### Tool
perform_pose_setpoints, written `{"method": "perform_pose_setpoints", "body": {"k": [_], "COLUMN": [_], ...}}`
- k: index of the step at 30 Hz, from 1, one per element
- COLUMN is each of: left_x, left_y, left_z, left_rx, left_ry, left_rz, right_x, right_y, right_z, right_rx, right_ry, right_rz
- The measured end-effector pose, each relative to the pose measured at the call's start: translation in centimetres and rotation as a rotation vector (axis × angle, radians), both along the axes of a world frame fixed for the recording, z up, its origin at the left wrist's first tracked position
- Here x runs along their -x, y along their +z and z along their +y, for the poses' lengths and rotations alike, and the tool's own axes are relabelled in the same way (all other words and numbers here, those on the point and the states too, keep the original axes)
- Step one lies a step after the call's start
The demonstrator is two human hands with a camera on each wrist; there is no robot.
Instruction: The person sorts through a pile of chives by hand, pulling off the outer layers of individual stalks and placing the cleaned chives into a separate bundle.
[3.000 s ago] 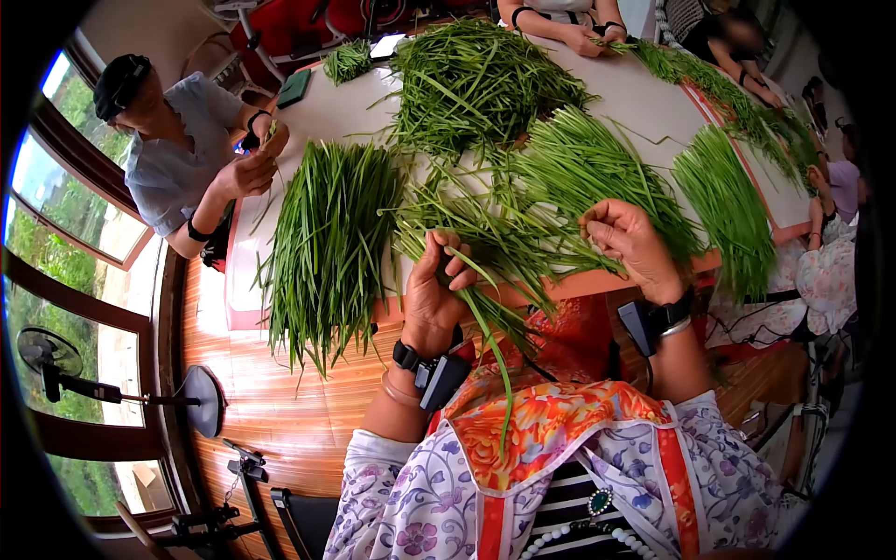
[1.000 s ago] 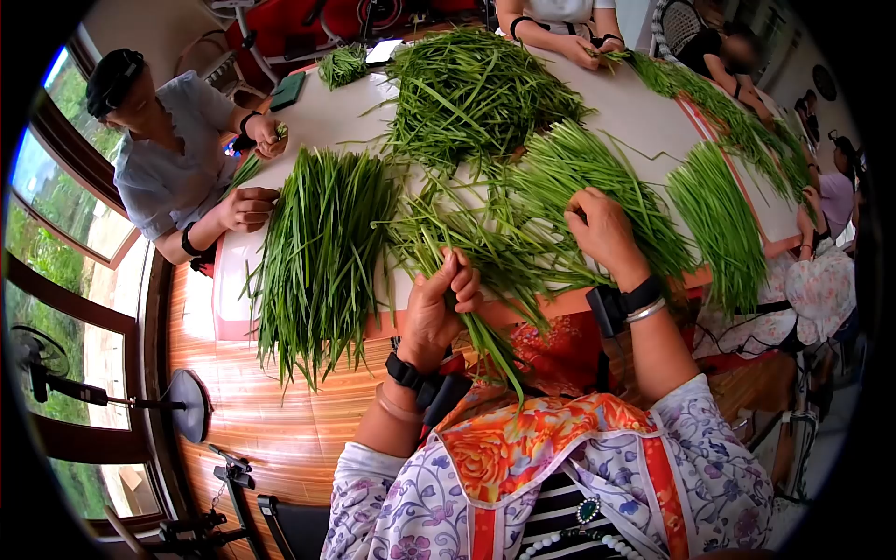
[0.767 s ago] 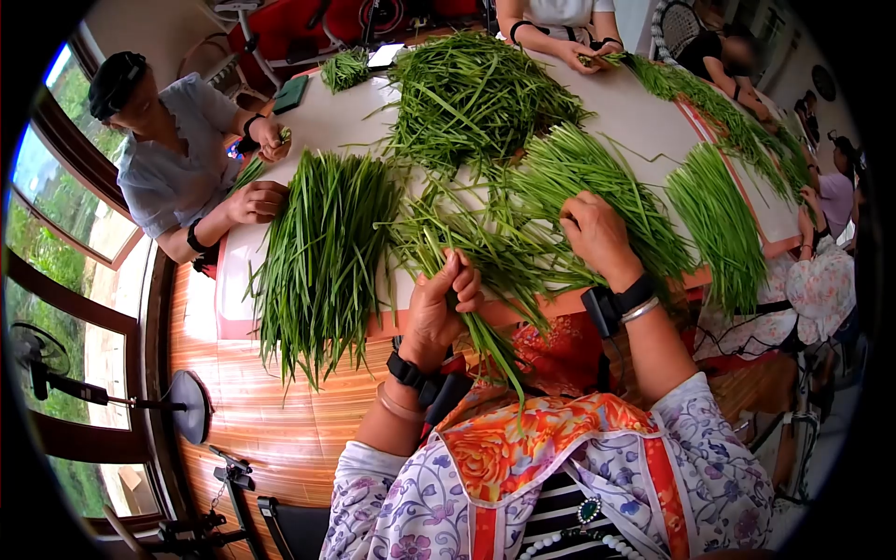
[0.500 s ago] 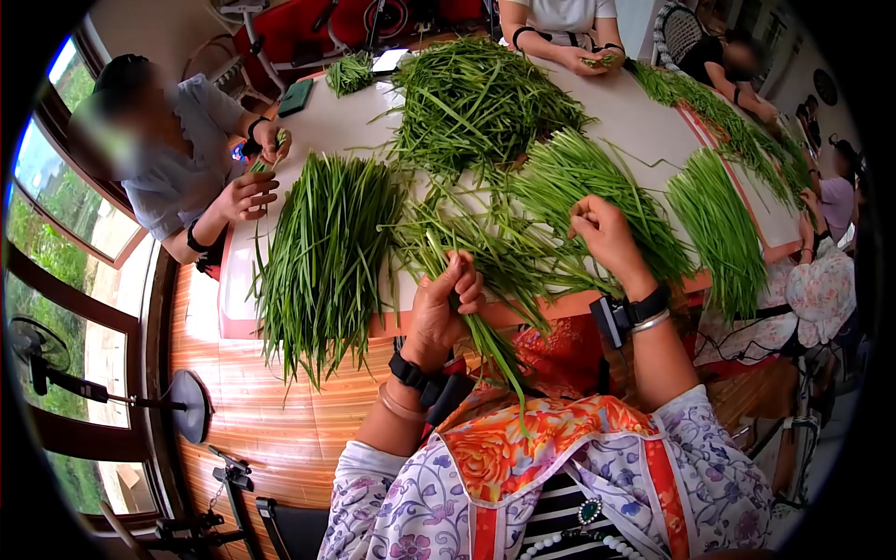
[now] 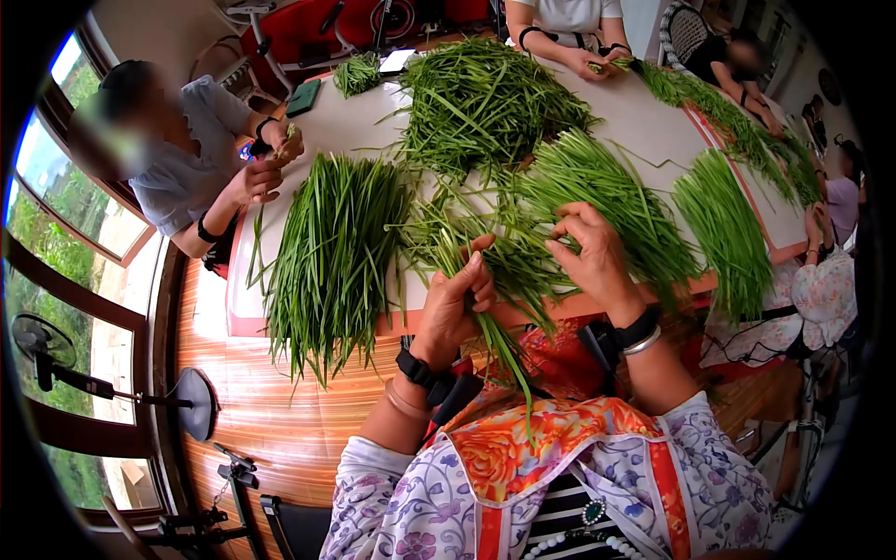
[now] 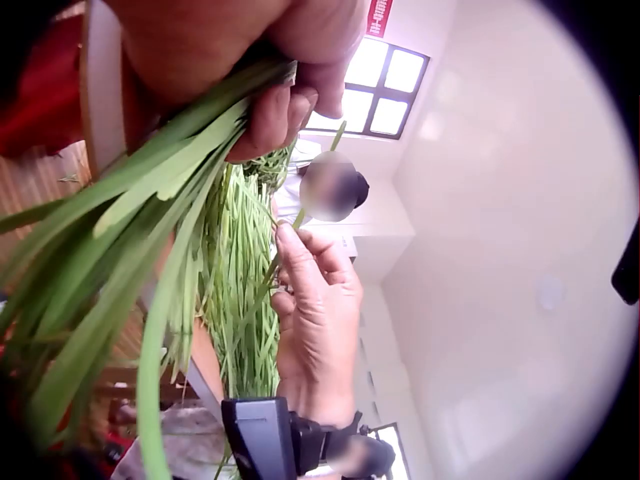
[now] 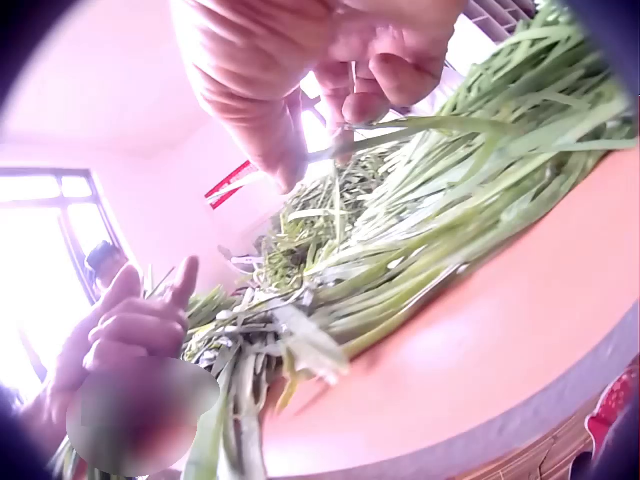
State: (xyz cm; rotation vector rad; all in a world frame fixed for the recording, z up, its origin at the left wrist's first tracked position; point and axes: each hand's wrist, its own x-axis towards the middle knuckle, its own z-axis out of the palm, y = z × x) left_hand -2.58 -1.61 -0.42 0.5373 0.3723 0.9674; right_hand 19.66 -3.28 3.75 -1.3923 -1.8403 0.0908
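Observation:
My left hand [image 5: 457,301] grips a small bunch of garlic chives [image 5: 504,350] over the table's near edge; the pale stem ends point up and away, the leaves hang toward the apron. In the left wrist view, the leaves fan out below the curled fingers. To its right, my right hand [image 5: 597,259] pinches a single chive [image 7: 440,125] between thumb and fingertips, seen most plainly in the right wrist view. Loose chives [image 5: 523,247] lie scattered on the table between and beyond both hands.
Neat chive stacks stand left [image 5: 331,252] and right [image 5: 607,196], another [image 5: 723,224] farther right. A large heap [image 5: 490,103] sits at the back of the white table [image 5: 359,121]. Other people's hands work at the left [image 5: 266,168] and far side [image 5: 597,63].
My right hand reached over the chives, then came down and left toward my left hand, a chive now in its fingertips. My left hand keeps its bunch; its index finger has lifted.

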Motion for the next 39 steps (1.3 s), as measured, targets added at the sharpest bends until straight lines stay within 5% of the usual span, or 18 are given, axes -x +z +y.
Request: {"method": "perform_pose_setpoints", "body": {"k": [10,20,23,27,31,39], "left_x": [0.3,8.0,7.1,3.3,0.7,-0.7], "left_y": [0.6,9.9,8.8,5.6,2.0,-0.4], "left_z": [-0.5,-1.3,-1.0,-0.6,0.6,1.1], "left_rx": [-0.050,-0.366,-0.415,-0.044,0.108,0.054], "left_ry": [0.067,0.244,0.154,0.047,-0.097,-0.093], "left_rz": [0.153,-0.442,-0.387,-0.149,-0.071,-0.067], "right_x": [3.8,-1.4,-2.4,-5.1,-4.9,-4.5], "right_y": [-0.3,-0.8,1.4,0.1,-1.0,-1.1], "right_z": [-1.2,-2.8,-2.6,0.8,3.1,3.7], "right_rx": [0.006,0.116,0.238,0.148,0.124,0.200], "right_ry": [0.099,0.265,0.247,-0.083,-0.172,-0.278], "right_rz": [-0.258,-0.007,0.197,0.080,-0.220,-0.266]}}
